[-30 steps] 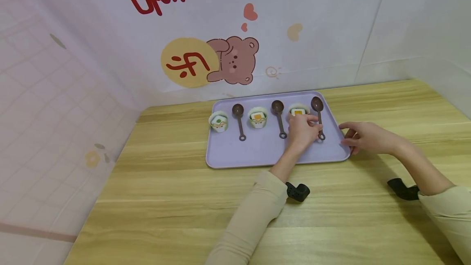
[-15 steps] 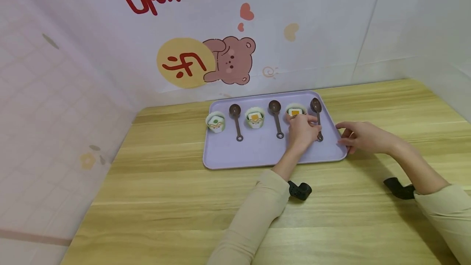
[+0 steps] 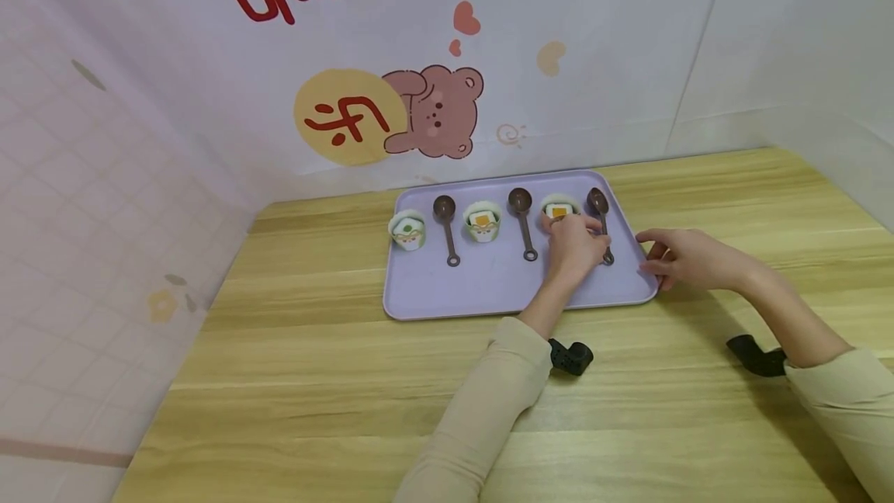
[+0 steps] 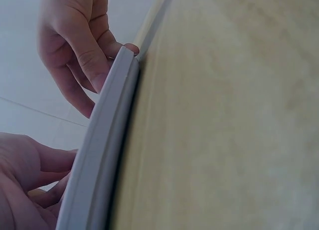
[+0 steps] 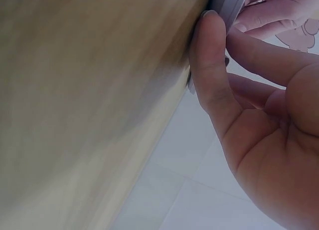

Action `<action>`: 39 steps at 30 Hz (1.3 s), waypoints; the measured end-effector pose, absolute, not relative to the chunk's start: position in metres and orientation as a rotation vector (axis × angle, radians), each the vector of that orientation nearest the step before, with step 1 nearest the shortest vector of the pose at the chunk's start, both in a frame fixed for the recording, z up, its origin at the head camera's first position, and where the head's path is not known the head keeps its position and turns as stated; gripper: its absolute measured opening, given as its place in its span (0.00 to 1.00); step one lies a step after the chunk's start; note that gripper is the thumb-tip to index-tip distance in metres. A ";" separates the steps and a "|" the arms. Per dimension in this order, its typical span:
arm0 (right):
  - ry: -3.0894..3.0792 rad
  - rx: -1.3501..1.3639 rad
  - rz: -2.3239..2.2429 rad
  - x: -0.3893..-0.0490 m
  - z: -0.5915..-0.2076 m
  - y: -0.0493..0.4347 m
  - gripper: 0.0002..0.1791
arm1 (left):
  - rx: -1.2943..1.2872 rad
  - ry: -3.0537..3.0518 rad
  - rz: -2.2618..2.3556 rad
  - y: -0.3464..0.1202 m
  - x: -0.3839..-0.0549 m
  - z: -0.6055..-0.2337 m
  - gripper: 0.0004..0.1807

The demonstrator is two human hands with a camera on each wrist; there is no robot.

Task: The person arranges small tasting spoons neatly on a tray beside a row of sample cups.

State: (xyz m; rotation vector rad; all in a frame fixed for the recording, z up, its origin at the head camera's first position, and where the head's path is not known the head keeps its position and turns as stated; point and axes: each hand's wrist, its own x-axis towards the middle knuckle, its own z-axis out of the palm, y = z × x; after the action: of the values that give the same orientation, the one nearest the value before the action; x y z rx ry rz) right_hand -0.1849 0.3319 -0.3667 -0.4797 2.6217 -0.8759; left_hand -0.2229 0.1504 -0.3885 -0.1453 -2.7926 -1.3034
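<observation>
A lilac tray (image 3: pixel 489 286) lies on the table with paper cups and brown spoons in a row. My left hand (image 3: pixel 574 245) holds the rightmost paper cup (image 3: pixel 561 199), which contains a white square piece with an orange centre. Its thumb side overlaps the handle of the right measuring spoon (image 3: pixel 597 200) in the head view. At the tray's right edge, near the front corner, my right hand (image 3: pixel 687 258) grips the rim between thumb and fingers. In the left wrist view the rim hides the left hand's (image 4: pixel 25 185) fingertips and the cup.
Left along the tray stand a middle paper cup (image 3: pixel 483 231), a left paper cup (image 3: pixel 408 241) and two more brown measuring spoons, the middle one (image 3: pixel 522 216) and the left one (image 3: pixel 447 220). A printed wall sheet (image 3: pixel 594 115) rises behind the table (image 3: pixel 314 270).
The head view has drifted slightly. The hands keep nearly the same places at the cup and tray rim. The right spoon's bowl now looks a little more tilted on its side.
</observation>
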 end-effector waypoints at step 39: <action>2.622 -0.476 -0.871 -0.185 -0.365 0.331 0.27 | -0.099 -2.827 -1.139 0.152 -0.222 -0.387 0.04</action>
State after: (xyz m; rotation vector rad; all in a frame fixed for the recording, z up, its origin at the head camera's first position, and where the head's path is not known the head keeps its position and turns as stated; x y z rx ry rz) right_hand -0.1851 0.3309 -0.3645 -0.4756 2.6221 -0.8712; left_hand -0.2219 0.1517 -0.3872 -0.0993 -2.8272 -1.1390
